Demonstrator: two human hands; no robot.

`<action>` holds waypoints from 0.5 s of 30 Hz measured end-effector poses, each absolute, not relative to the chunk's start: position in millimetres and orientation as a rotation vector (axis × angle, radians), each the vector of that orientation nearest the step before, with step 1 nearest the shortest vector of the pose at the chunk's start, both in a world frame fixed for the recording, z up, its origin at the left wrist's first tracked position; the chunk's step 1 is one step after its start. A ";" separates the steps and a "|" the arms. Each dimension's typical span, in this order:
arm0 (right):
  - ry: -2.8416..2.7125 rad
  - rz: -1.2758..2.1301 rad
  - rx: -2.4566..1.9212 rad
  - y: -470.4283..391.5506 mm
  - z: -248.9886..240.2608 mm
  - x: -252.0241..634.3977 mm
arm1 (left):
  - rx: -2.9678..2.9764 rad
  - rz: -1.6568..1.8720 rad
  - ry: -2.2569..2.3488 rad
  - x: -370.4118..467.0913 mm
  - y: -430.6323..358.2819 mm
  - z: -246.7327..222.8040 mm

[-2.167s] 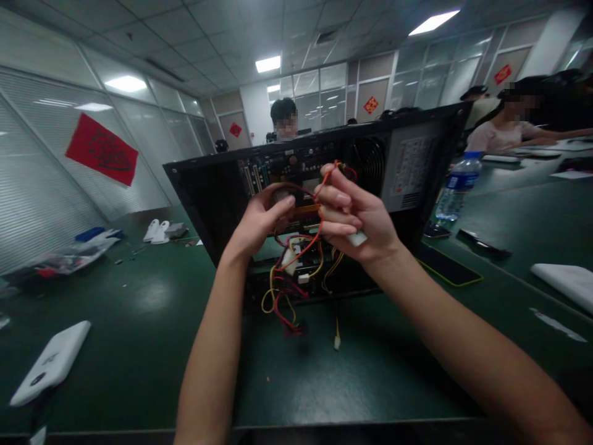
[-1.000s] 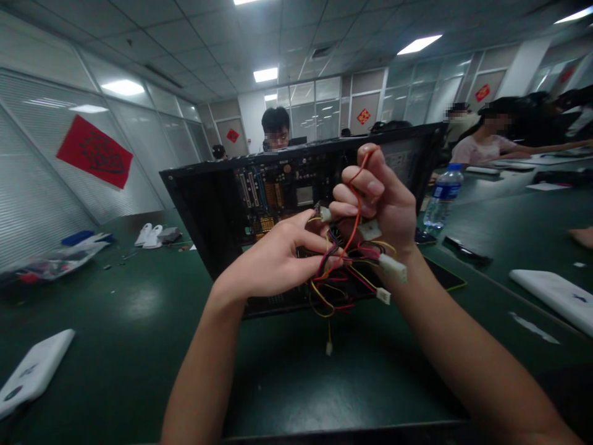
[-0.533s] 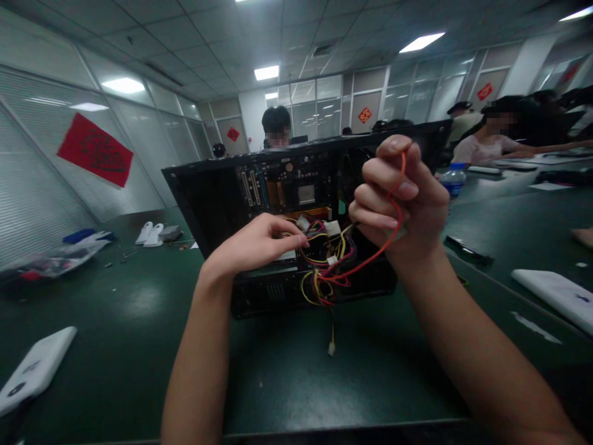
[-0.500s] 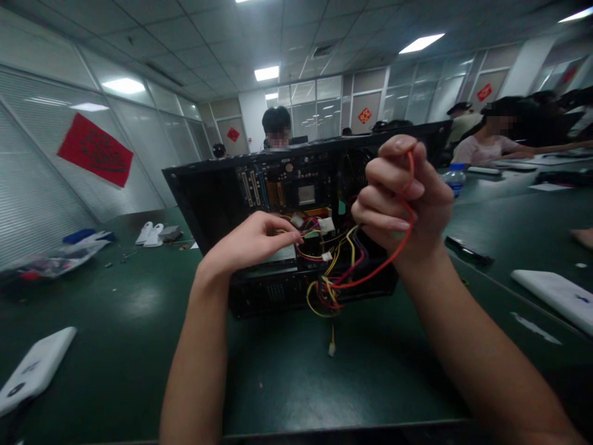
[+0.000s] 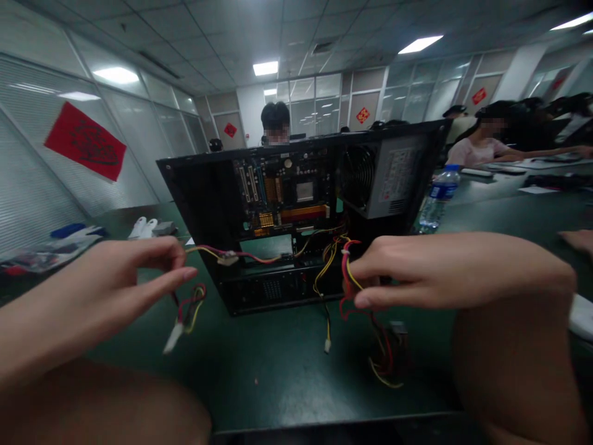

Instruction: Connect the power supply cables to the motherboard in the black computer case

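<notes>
A black computer case (image 5: 194, 204) stands open toward me on the green table, its motherboard (image 5: 319, 173) and power supply (image 5: 398, 176) showing. My left hand (image 5: 152, 272) pinches a yellow and red cable left of the case; a white connector (image 5: 174, 338) dangles below it. The stretched cable runs back to the case past another white connector (image 5: 228, 259). At the lower right of the case, my right hand (image 5: 393, 272) is closed around a bundle of red and yellow wires (image 5: 346, 266), whose ends hang over the table. Between the hands hangs a small connector (image 5: 327, 345).
A water bottle (image 5: 438, 199) stands right of the case. Bagged parts (image 5: 46, 250) and a white object (image 5: 144, 227) lie at the left. One person (image 5: 276, 120) is behind the case, others sit at the right.
My left hand has moved left, drawing a cable out from the case. My right hand has come down from the raised red cable to the wire bundle, uncovering the power supply.
</notes>
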State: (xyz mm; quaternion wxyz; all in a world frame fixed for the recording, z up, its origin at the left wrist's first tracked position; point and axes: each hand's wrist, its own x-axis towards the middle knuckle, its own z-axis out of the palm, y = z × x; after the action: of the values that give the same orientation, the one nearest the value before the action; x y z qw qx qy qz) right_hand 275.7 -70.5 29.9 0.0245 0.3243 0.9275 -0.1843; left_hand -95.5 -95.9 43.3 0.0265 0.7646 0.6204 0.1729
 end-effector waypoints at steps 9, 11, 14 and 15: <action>2.684 0.176 1.769 -36.0 1.7 252.7 | 2.420 0.488 1.674 -57.2 -77.1 42.2; 2.603 0.243 1.790 -36.3 0.5 244.1 | 2.429 0.396 1.591 -39.3 -63.9 33.7; 2.543 0.142 1.704 -42.6 -0.3 234.2 | 2.513 0.304 1.426 -9.1 -40.0 13.6; 2.556 0.102 1.665 -45.4 -0.5 232.2 | 2.552 0.289 1.381 1.7 -32.0 6.6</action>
State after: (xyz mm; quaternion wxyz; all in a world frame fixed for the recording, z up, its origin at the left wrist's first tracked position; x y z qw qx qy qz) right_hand 232.2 -45.4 -0.5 0.0446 0.5451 0.8365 0.0332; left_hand 1.7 -32.0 6.6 0.1126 0.8695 0.4706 0.0986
